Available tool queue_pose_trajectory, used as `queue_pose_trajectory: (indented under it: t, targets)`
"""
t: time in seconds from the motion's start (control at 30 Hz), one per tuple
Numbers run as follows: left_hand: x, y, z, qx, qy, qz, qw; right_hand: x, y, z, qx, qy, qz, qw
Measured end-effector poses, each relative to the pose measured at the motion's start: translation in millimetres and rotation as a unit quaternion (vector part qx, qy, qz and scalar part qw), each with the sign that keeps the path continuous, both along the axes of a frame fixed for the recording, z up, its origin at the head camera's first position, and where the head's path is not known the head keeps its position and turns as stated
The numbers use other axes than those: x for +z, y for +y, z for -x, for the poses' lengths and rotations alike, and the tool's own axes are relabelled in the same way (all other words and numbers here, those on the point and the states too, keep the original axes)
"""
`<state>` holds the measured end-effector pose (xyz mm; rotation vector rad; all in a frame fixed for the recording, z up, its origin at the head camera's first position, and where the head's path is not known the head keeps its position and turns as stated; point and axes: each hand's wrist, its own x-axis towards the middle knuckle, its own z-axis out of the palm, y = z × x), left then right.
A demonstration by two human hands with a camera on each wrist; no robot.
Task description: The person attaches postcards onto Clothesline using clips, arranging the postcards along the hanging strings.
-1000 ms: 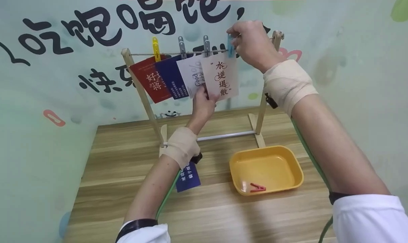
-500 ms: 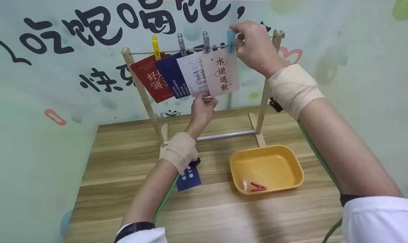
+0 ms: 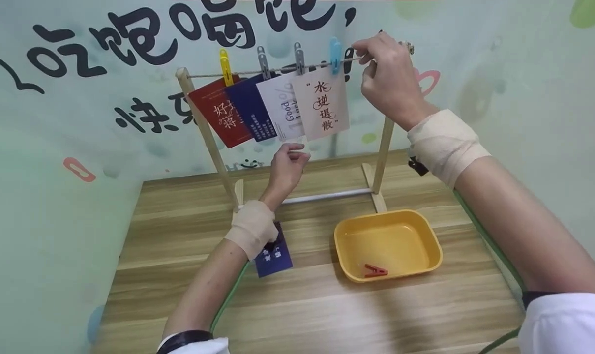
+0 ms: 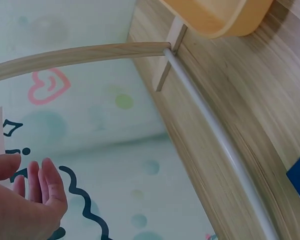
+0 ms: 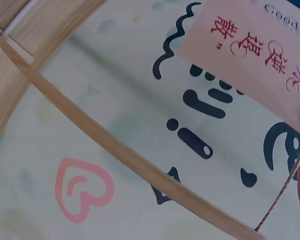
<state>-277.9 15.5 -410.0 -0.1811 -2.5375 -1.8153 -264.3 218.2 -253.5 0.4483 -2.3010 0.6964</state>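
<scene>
A pink card with red characters [image 3: 322,104] hangs from the string by a light blue clothespin [image 3: 335,56]. Just right of that clothespin is my right hand [image 3: 393,78], apart from it, fingers loosely bent beside the string [image 5: 282,192]; whether they touch it I cannot tell. My left hand [image 3: 286,169] is below the cards with nothing in its relaxed fingers. Further left hang a white card [image 3: 281,110], a blue card [image 3: 252,108] and a red card [image 3: 222,115], under two grey clothespins [image 3: 299,59] and a yellow clothespin [image 3: 225,67].
The string spans a wooden rack [image 3: 206,132] with a grey lower bar [image 3: 327,196]. In front, a yellow tray [image 3: 391,241] holds a red clothespin [image 3: 375,270]. Another blue card [image 3: 274,260] lies on the wooden table [image 3: 179,246], partly behind the left wrist.
My right hand has let go of the light blue clothespin and moved right. My left hand has released the pink card's lower edge and dropped slightly. The card now hangs by the clothespin.
</scene>
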Motion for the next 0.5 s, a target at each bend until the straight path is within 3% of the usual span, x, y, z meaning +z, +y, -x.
queue_pose_trajectory:
  t: [0.27,0.5]
  targets:
    - [-13.9,-10.0,-13.1,-0.056,0.004,0.027,0.9981,-20.1,-12,-22.8,0.018,-0.008,0.059,0.9981]
    - [-29.3,-22.9,-23.5,-0.095,0.049,0.061,0.9924,-40.4,-13,-44.3,0.027,-0.014,0.075,0.9967]
